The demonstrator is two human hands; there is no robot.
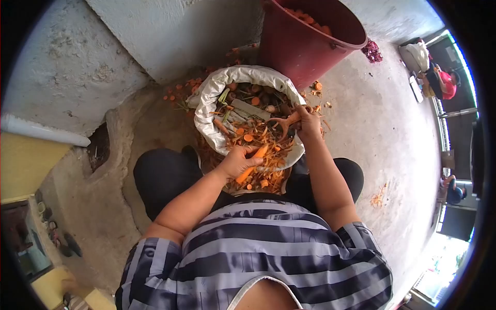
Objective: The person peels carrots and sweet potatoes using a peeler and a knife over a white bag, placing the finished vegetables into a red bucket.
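My left hand (241, 163) is closed around a peeled orange carrot (252, 164), held over the near side of a white sack (208, 103) with its rim rolled down. In my right hand (308, 124) is a Y-shaped peeler (283, 124) with a brownish-orange handle, its forked head pointing left above the sack. Peeler and carrot are apart. Inside the sack lie carrot peelings (268, 147), cut carrot pieces, green stems, unpeeled carrots and a flat greyish board-like piece (251, 109). More peelings are heaped at the sack's near edge, between my knees.
A big red bucket (310, 49) with peeled carrots stands behind the sack. Carrot pieces (178, 92) and scraps lie on the concrete floor. A wall with a white pipe (46, 129) is at left; two people are far off at right.
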